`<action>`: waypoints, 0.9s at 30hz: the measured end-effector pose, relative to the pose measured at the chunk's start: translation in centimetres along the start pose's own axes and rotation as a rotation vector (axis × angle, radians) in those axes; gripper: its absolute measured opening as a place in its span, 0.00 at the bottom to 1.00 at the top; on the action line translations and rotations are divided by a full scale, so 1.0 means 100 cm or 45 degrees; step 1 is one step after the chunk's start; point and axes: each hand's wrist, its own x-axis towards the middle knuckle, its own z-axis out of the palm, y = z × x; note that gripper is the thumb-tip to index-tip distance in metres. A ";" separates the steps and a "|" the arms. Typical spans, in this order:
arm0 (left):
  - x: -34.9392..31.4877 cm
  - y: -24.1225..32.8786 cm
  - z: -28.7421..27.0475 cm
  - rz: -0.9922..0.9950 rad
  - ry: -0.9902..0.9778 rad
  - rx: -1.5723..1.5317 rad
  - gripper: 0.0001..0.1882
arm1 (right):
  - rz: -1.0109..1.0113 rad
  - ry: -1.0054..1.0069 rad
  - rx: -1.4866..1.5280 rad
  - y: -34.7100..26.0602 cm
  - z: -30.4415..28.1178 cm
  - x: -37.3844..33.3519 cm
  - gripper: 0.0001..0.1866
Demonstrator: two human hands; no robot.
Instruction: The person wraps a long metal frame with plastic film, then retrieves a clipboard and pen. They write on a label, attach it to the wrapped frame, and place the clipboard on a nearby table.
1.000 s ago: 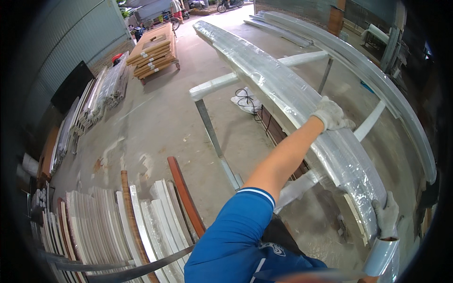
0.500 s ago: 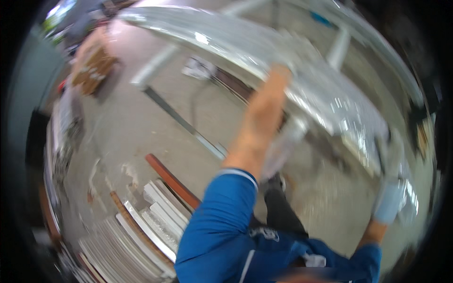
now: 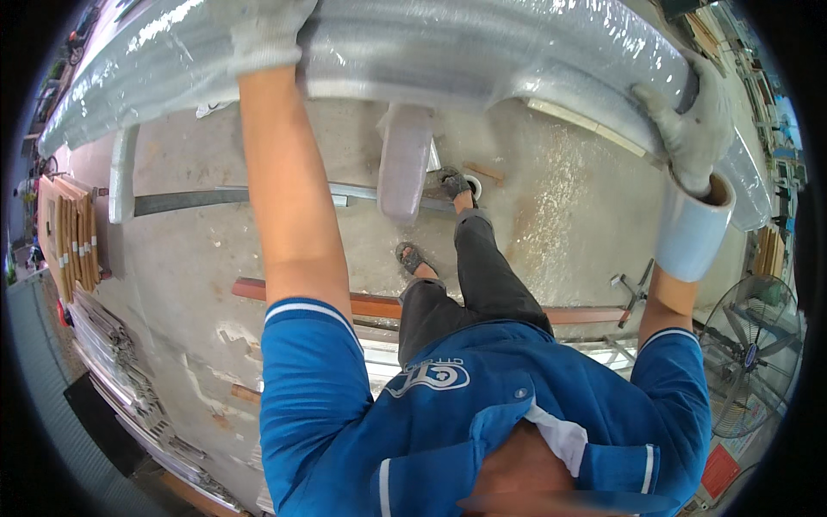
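Observation:
A long bundle (image 3: 405,52) wrapped in shiny clear plastic film spans the top of the view. My left hand (image 3: 263,39), in a whitish glove, lies on its left part; its fingers run past the upper edge, so their grip is hidden. My gloved right hand (image 3: 696,125) grips the bundle's right end, thumb on the near side and fingers over the far side. Around my right wrist sits a pale blue roll of film (image 3: 692,233) with a brown core. Below the bundle's middle sticks out a film-wrapped support arm (image 3: 405,164).
A wrapped leg (image 3: 122,177) stands under the bundle's left part. Metal bars (image 3: 189,202) and a reddish-brown beam (image 3: 375,306) lie on the floor near my feet. Flat cartons (image 3: 67,233) lean at far left; long stacked profiles (image 3: 116,362) lie below them. A fan (image 3: 748,353) stands at right.
My view has turned and levelled, so the bundle now runs across the top. My left hand shows further left on it, and my right hand is now at its right end.

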 end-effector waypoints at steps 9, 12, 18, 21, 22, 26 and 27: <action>-0.062 0.017 -0.048 0.138 0.228 -0.087 0.16 | -0.059 0.096 -0.118 -0.036 -0.024 -0.051 0.43; -0.085 0.027 -0.055 0.209 0.384 -0.028 0.18 | -0.139 0.142 -0.155 -0.056 -0.031 -0.069 0.42; -0.093 0.027 -0.059 0.205 0.336 0.068 0.22 | 0.001 0.120 -0.091 -0.054 -0.029 -0.083 0.42; -0.092 0.029 -0.058 0.199 0.375 0.056 0.22 | -0.007 0.177 -0.112 -0.051 -0.026 -0.087 0.41; -0.093 0.031 -0.058 0.202 0.394 0.064 0.23 | 0.008 0.202 -0.110 -0.051 -0.026 -0.089 0.41; -0.096 0.037 -0.057 0.137 0.374 0.121 0.24 | 0.009 0.274 -0.098 -0.052 -0.026 -0.092 0.41; -0.096 0.038 -0.058 0.122 0.364 0.105 0.25 | -0.002 0.296 -0.078 -0.053 -0.026 -0.092 0.41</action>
